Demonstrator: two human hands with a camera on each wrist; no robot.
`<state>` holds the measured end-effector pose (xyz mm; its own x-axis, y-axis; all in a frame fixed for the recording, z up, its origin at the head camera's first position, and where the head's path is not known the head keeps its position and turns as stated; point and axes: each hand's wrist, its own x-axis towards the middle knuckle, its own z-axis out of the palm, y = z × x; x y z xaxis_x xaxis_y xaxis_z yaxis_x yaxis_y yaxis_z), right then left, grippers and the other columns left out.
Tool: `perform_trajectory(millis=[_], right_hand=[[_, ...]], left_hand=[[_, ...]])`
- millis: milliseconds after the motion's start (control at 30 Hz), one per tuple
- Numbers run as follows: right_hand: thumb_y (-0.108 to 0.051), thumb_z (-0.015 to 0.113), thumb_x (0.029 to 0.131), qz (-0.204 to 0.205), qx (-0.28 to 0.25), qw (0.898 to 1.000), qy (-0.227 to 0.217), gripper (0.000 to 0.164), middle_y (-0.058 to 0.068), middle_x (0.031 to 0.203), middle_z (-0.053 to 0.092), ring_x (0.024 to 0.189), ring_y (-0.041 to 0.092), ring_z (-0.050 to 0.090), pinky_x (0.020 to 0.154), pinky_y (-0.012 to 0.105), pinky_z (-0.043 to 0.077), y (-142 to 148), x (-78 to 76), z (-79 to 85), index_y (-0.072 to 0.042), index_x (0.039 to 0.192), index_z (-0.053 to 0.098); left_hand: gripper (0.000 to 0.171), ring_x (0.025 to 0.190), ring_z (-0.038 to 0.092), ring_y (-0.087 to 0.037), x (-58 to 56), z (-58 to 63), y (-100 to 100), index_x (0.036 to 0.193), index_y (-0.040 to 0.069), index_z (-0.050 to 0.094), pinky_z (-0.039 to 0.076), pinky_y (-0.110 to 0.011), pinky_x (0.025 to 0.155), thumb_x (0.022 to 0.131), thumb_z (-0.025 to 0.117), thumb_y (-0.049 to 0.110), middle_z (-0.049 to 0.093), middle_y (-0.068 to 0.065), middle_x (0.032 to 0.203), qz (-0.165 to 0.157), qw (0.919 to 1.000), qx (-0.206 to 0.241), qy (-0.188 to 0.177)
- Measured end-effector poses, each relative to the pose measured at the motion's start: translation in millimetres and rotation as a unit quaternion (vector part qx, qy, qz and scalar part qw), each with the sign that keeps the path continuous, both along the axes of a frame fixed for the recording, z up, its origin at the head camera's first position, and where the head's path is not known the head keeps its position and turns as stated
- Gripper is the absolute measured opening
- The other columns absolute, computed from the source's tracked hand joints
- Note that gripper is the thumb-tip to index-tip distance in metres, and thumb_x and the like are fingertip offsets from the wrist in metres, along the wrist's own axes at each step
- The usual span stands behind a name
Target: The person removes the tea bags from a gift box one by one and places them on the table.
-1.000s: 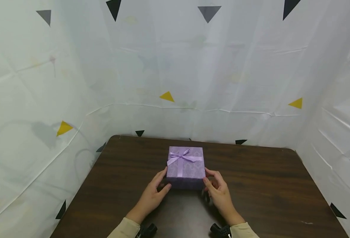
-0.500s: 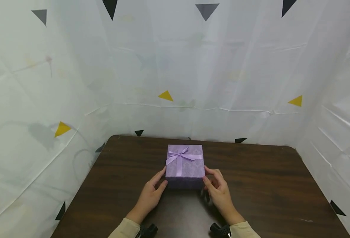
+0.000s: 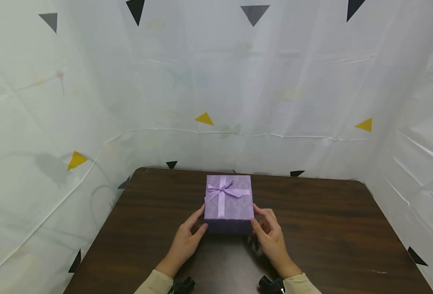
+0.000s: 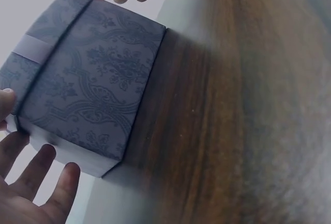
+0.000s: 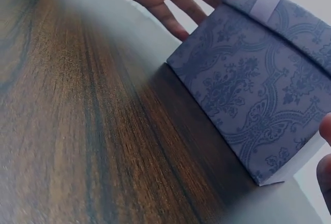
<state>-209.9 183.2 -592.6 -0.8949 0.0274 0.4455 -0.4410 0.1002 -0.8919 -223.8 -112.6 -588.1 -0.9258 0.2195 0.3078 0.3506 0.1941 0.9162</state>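
A purple patterned gift box (image 3: 227, 226) stands on the table, its lid (image 3: 235, 206) on top. A lilac ribbon bow (image 3: 222, 191) is tied across the lid. My left hand (image 3: 183, 243) grips the lid's left side, thumb by the front corner and index finger further back. My right hand (image 3: 273, 241) holds the right side in the same way, its thumb at the front right corner. In the left wrist view the lid's rim (image 4: 57, 32) overlaps the box body (image 4: 98, 79). Loose lower fingers (image 4: 64, 188) of the left hand spread beside the box. The inside is hidden.
The dark brown wooden table (image 3: 330, 228) extends on both sides of the box. White cloth (image 3: 275, 81) with black, grey and yellow triangles hangs behind and beside it. A black wrist camera (image 3: 182, 284) sits at each cuff.
My left hand has closed in, its thumb now against the box. The lid's back edge sits slightly higher in the head view. My right hand has barely moved.
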Motion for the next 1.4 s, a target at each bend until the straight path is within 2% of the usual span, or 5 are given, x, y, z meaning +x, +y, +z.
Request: perform_trajectory(millis=[133,400,700,1000,1400], right_hand=[[0.003,0.067,0.106,0.001,-0.017,1.000,-0.003,0.046,0.012,0.125,0.057,0.083,0.015,0.062,0.065,0.021,0.054,-2,3.0,5.0,-0.003,0.151,0.062],[0.006,0.066,0.105,-0.008,-0.015,1.000,0.020,0.046,0.018,0.126,0.057,0.106,0.013,0.065,0.085,0.017,0.056,-9,7.9,27.8,-0.003,0.149,0.063],[-0.003,0.072,0.104,-0.061,0.026,0.998,0.014,0.034,0.011,0.118,0.065,0.093,0.013,0.065,0.079,0.019,0.057,-28,25.1,54.3,-0.008,0.138,0.072],[0.009,0.070,0.101,-0.022,-0.008,0.999,0.033,0.037,0.016,0.117,0.063,0.100,0.005,0.066,0.084,0.017,0.059,-60,23.8,63.8,-0.002,0.136,0.072],[-0.003,0.076,0.101,0.007,-0.031,1.000,-0.002,0.033,0.018,0.123,0.064,0.111,0.021,0.069,0.094,0.021,0.061,-105,16.3,72.8,0.000,0.134,0.072]], left_hand=[[0.057,0.154,0.052,-0.025,0.6,3.1,1,0.162,0.025,0.055,0.049,-0.044,0.121,0.108,0.072,0.020,0.057,-0.001,0.164,0.015,0.9997,-0.005,0.016],[0.053,0.137,0.067,-0.026,4.3,21.1,-2,0.158,0.029,0.060,0.058,-0.052,0.109,0.107,0.073,0.020,0.063,0.000,0.158,0.042,0.9989,-0.003,0.019],[0.050,0.122,0.073,-0.019,18.6,41.1,-16,0.155,0.031,0.062,0.059,-0.027,0.102,0.108,0.072,0.020,0.068,0.000,0.152,0.056,0.9983,-0.010,0.009],[0.049,0.123,0.072,-0.014,31.7,45.3,-47,0.154,0.033,0.063,0.059,-0.024,0.099,0.108,0.072,0.022,0.067,0.003,0.153,0.100,0.9945,-0.031,0.009],[0.039,0.129,0.067,-0.004,41.6,50.5,-86,0.153,0.021,0.065,0.052,-0.014,0.104,0.114,0.059,0.020,0.068,-0.004,0.150,0.125,0.9916,0.026,-0.020]])
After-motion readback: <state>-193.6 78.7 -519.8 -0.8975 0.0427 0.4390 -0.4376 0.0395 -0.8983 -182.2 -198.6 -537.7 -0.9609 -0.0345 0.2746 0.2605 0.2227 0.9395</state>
